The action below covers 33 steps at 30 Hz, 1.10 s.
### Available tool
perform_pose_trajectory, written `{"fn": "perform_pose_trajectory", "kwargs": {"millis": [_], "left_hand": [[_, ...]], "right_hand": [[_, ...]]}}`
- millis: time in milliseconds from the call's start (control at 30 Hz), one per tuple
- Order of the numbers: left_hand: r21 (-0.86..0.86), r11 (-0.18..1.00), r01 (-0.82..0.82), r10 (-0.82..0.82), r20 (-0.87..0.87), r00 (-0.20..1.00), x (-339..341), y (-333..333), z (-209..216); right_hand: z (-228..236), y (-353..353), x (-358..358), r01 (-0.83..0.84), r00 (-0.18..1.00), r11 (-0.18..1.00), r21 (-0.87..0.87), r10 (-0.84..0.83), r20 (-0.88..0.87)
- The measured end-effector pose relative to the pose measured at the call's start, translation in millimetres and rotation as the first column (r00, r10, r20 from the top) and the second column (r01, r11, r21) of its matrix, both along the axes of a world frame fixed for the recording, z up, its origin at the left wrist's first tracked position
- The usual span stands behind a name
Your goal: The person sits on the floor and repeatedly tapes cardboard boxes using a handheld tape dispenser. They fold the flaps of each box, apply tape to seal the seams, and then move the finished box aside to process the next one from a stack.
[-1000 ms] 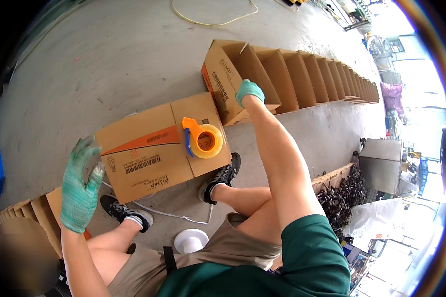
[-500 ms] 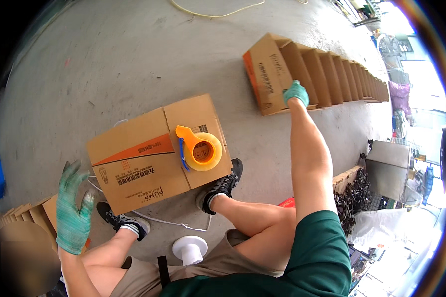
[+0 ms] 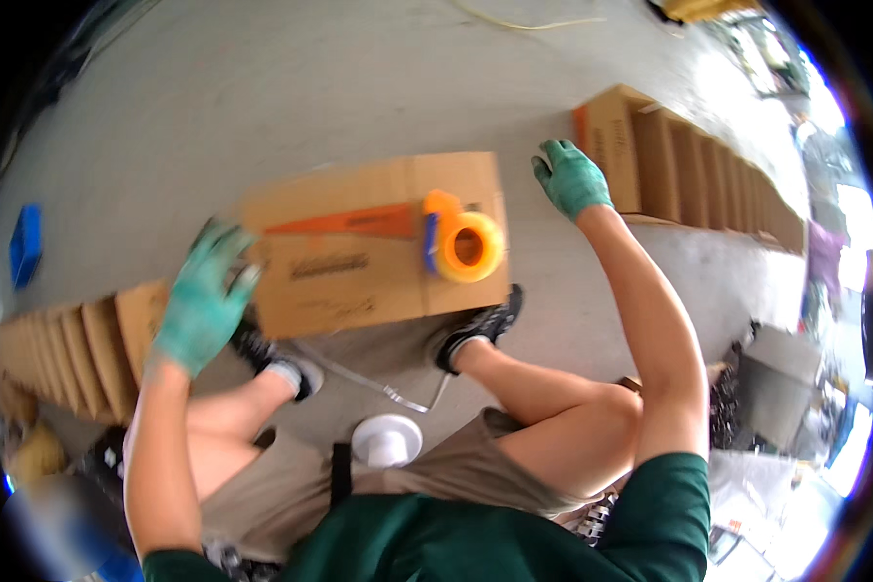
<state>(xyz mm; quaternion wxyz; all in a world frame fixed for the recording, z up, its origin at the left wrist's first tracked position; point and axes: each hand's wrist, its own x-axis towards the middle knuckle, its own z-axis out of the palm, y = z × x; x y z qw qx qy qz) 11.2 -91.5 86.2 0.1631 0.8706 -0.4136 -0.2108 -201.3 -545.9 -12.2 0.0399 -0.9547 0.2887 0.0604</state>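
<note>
A closed cardboard box point(image 3: 335, 281) with an orange stripe lies in front of my feet. On its right part rests an orange tape dispenser point(image 3: 468, 247) with a blue piece on its side. My left hand point(image 3: 202, 301), in a green glove, is at the box's left edge with its fingers apart; whether it touches the box I cannot tell. My gloved right hand point(image 3: 574, 181) hangs empty between the box and a row of open cartons point(image 3: 613, 141) at the right, fingers loosely spread. It appears apart from the nearest carton.
Another row of cartons point(image 3: 63, 354) stands at the left. A white spool-like piece point(image 3: 387, 441) sits between my legs, near a pale cord point(image 3: 398, 396). A blue object point(image 3: 26, 245) lies far left. At the right are a grey bin point(image 3: 771, 369) and dark parts point(image 3: 725, 400).
My right hand has let go of the nearest carton and come left of it. My left hand has moved toward the box's left edge. The whole view has shifted and blurred.
</note>
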Motion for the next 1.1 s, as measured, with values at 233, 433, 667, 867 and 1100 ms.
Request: {"fn": "perform_pose_trajectory", "kwargs": {"millis": [233,433,667,867,1100], "left_hand": [[0.245,0.953,-0.180,0.253,-0.307,0.918,15,67,-52],[0.168,0.916,-0.365,0.399,-0.268,0.877,30,121,-221],[-0.015,0.644,-0.765,0.675,-0.460,0.577,-2,102,-275],[-0.153,0.660,-0.736,0.610,-0.462,0.643,-1,68,-215],[-0.142,0.606,-0.782,0.647,-0.484,0.589,81,110,-133]], "right_hand": [[9,205,-1,-0.346,0.915,0.938,0.019,0.342,-0.213],[-83,211,-25,-0.198,0.944,0.978,0.070,0.210,-0.254],[-72,219,-12,-0.031,0.966,0.972,0.234,0.089,-0.242],[-78,208,-21,-0.056,0.985,0.969,0.241,0.093,-0.147],[-81,196,-17,0.219,0.913,0.898,0.381,-0.327,0.245]]}}
